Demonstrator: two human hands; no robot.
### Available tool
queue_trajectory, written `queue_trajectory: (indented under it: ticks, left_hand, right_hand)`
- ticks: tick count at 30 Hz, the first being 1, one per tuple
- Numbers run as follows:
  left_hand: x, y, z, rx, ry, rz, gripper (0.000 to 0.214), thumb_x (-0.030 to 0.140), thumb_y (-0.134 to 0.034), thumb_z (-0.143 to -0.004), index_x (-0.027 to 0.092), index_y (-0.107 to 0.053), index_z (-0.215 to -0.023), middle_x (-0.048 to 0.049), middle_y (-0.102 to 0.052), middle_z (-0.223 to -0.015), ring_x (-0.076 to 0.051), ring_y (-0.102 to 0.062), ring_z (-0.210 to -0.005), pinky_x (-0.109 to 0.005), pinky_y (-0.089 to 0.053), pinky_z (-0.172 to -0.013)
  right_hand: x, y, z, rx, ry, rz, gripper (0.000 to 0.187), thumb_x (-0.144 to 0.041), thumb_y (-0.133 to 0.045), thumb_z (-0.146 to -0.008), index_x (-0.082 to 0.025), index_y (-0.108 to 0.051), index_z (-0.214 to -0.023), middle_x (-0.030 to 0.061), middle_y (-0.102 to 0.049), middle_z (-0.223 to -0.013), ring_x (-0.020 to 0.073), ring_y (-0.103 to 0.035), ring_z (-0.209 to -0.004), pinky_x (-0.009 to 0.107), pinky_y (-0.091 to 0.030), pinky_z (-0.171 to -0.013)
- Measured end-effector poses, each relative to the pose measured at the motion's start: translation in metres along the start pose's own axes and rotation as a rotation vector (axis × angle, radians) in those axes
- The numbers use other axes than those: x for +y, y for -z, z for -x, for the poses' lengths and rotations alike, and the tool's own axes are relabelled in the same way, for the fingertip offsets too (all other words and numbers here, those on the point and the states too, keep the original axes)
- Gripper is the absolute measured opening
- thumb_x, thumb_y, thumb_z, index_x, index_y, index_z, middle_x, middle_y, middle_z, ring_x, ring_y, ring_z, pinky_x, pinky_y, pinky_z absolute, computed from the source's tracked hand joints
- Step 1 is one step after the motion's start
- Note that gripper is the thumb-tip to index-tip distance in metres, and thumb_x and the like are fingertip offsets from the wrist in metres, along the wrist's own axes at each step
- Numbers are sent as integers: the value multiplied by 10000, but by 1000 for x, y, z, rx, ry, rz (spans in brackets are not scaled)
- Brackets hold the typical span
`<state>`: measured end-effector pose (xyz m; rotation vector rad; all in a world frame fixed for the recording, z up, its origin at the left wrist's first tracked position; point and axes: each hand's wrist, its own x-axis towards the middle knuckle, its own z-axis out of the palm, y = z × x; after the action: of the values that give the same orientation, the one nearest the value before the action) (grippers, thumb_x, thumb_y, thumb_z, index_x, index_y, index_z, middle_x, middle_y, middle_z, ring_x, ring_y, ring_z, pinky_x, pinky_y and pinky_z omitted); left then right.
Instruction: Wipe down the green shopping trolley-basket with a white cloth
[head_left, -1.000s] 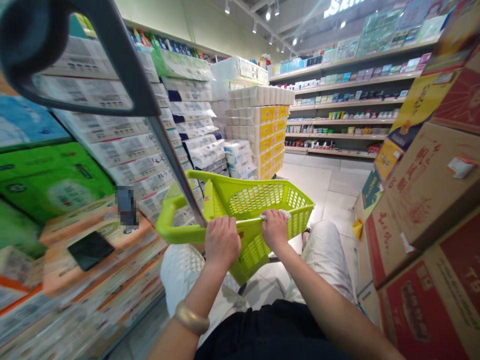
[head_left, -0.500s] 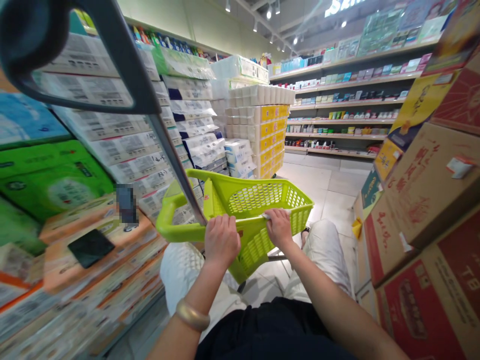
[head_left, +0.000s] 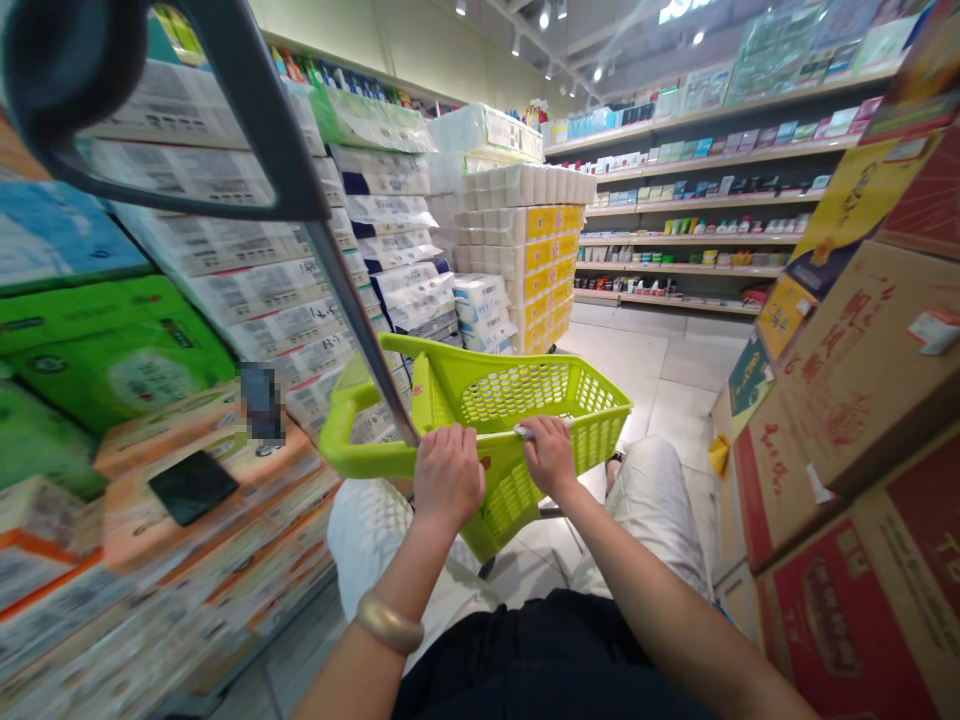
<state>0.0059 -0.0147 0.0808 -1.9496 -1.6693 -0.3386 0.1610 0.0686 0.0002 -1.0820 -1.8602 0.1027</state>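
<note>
A lime-green rolling shopping basket [head_left: 495,490] with perforated walls stands between my knees. Over its near rim, by the foot of the metal pole [head_left: 360,330], my left hand [head_left: 450,475] has its fingers curled, gripping the edge. My right hand [head_left: 550,455] is closed farther along the same rim, pressing a small white wipe [head_left: 523,432] against it; most of the wipe is hidden under the fingers. The pole leans up to the left and ends in a dark grey loop handle [head_left: 300,190].
At left, a dark phone-like slab [head_left: 193,487] and a pixelated object [head_left: 261,400] lie on orange tissue packs [head_left: 135,525]. Stacked paper packs [head_left: 409,290] rise behind the basket. Cardboard cartons [head_left: 862,350] line the right side. Stocked shelves [head_left: 690,205] stand beyond the tiled floor [head_left: 637,360].
My right hand has slid a little left along the rim with the wipe, closer to my left hand. My left hand keeps its grip. The view has shifted slightly.
</note>
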Motion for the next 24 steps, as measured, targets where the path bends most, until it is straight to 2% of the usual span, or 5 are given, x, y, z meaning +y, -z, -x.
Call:
queue_trajectory:
  ticks: [5, 11, 15, 19, 24]
  left_hand:
    - [3, -1, -1, 13, 25, 14, 206, 171, -510, -747, 144, -615, -922, -114, -597, -841, -294, -512, -850, -418, -342, -827]
    - [1, 0, -1, 8, 23, 19, 158, 179, -474, -789, 160, -614, -859, -115, -588, -805, -288, -511, -828, -414, -338, -792]
    - [-1, -1, 1, 17, 9, 17, 198, 164, -481, -767, 157, -626, -901, -111, -588, -818, -283, -510, -835, -413, -337, -803]
    - [1, -2, 3, 37, 24, 21, 202, 163, -499, -748, 153, -626, -904, -106, -591, -827, -280, -504, -835, -410, -341, -809]
    - [4, -2, 3, 43, 47, 26, 189, 167, -504, -736, 153, -621, -884, -109, -592, -818, -287, -503, -833, -418, -340, -816]
  right_hand:
    - [-11, -7, -1, 72, -155, 13, 239, -104, -449, -781, -205, -629, -903, 55, -628, -914, 228, -487, -926, 357, -315, -905]
    - [-60, -23, -2, -17, -27, -131, 300, -100, -466, -768, -219, -614, -1000, 31, -627, -971, 201, -501, -953, 323, -315, -896]
    - [-32, -9, 0, -92, 76, -63, 329, -120, -486, -766, -221, -605, -1056, 39, -626, -1020, 203, -504, -976, 324, -319, -907]
    - [2, 5, 3, -11, -8, 16, 267, -123, -465, -790, -209, -622, -988, 55, -630, -978, 219, -497, -961, 340, -320, -909]
    - [-20, -10, 4, 88, -150, -13, 245, -101, -447, -786, -206, -628, -913, 57, -621, -922, 225, -484, -921, 355, -311, -894]
